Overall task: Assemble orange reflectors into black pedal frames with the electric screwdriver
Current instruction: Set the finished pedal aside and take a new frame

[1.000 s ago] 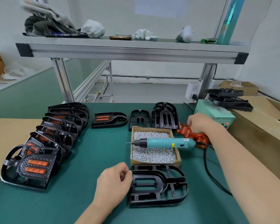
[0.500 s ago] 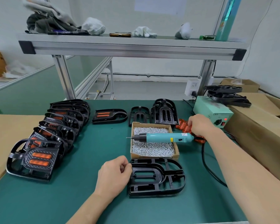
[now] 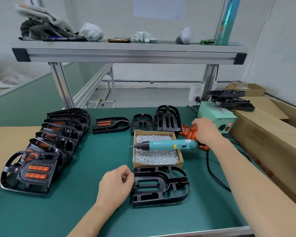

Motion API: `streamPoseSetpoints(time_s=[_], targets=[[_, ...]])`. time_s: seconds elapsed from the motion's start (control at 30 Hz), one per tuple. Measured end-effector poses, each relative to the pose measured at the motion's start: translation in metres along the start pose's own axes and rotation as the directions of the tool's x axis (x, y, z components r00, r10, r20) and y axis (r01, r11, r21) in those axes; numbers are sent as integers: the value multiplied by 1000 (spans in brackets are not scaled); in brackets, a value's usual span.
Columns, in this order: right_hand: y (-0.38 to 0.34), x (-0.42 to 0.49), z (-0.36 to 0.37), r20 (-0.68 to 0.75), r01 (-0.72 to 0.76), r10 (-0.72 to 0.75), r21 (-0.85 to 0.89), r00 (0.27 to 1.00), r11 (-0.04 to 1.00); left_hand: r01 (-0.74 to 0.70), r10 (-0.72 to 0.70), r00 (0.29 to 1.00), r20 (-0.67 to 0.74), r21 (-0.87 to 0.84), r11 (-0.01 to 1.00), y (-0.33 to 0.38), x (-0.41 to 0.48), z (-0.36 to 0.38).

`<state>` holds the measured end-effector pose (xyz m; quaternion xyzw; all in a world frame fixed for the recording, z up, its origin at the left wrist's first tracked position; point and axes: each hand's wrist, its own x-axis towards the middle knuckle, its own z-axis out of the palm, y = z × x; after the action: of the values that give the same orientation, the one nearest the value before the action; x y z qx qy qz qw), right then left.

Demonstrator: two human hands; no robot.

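On the left side of the counter (image 3: 92, 159) there's a whole overlapping row of finished pedals (image 3: 34, 171) with the orange already in, so a good chunk of the batch looks done. The one in hand is barely started, though. The frame (image 3: 161, 185) lying flat at the front has both slots empty and no screws in it that I can see.

The left hand (image 3: 115, 187) has its fingers curled and is pinching that frame's left edge to hold it steady. The right hand (image 3: 207, 132) is stretched out over the pile of reflectors (image 3: 188, 131) at the back right. It's touching them, but I can't tell whether it actually has one, since the fingers are hidden.

The screwdriver (image 3: 166, 145) is lying across the screw box (image 3: 157, 157), nobody holding it.

My guess at what's left for this frame is to grab a reflector, seat it, then screw it down. A few spare frames (image 3: 167, 119) wait behind the box too.
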<state>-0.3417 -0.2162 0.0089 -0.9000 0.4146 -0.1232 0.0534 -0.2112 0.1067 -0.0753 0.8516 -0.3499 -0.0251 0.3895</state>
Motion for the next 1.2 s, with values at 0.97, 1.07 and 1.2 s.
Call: streamPoseSetpoints(time_s=[0.97,1.07,1.2], targets=[[-71,-162,16,-558,688,-456,324,693,649,97,1,990,144,-673,734,24,-1,-25],[-71,-170,27,-580,710,-458,334,673,620,181,57,959,276,-757,628,32,-1,-29],[-71,-178,39,-620,735,-447,341,645,586,268,107,915,388,-785,558,36,-3,-28]])
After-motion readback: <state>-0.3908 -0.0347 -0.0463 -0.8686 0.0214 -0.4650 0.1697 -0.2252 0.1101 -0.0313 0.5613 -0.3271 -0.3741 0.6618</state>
